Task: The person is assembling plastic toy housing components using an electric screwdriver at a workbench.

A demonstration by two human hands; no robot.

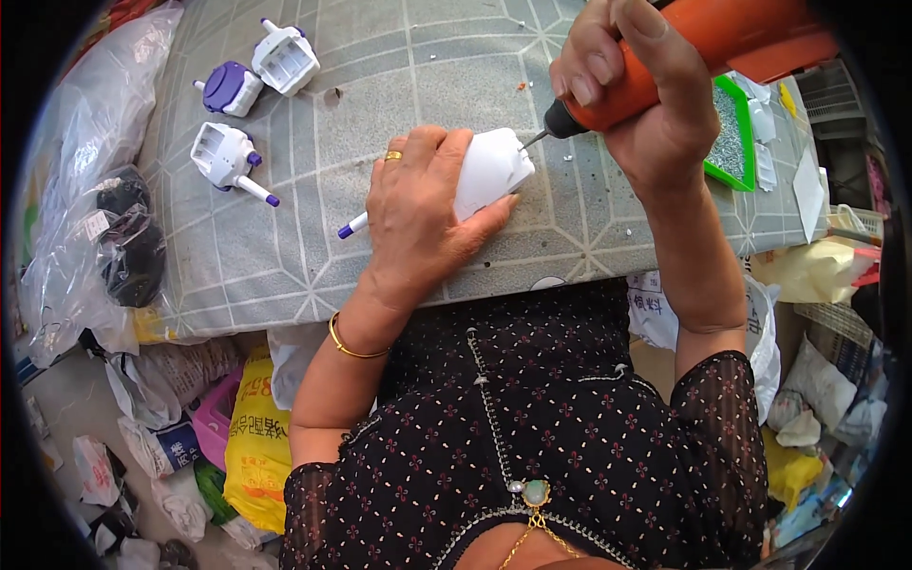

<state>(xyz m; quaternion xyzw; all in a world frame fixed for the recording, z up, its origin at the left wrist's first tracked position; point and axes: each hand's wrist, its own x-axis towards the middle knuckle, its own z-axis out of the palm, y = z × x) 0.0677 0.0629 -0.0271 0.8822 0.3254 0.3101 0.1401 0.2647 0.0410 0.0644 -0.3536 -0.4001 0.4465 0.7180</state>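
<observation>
My right hand (655, 104) grips an orange electric screwdriver (708, 52) with a black nose. Its thin bit points down-left and meets the far right end of a white plastic housing (494, 171). That housing lies on the table under my left hand (418, 190), whose fingers and thumb clasp it from both sides. From beneath the left hand a white stub with a purple tip (352, 225) sticks out to the left. Whether a screw sits at the bit's tip is too small to tell.
At the far left of the patterned grey tablecloth (313, 228) are a white open-backed part (285, 62), a purple-topped one (228, 88) and another white one (226, 152). A green tray (749, 142) of small metal pieces stands right. Clear plastic bags (95, 152) cover the left edge.
</observation>
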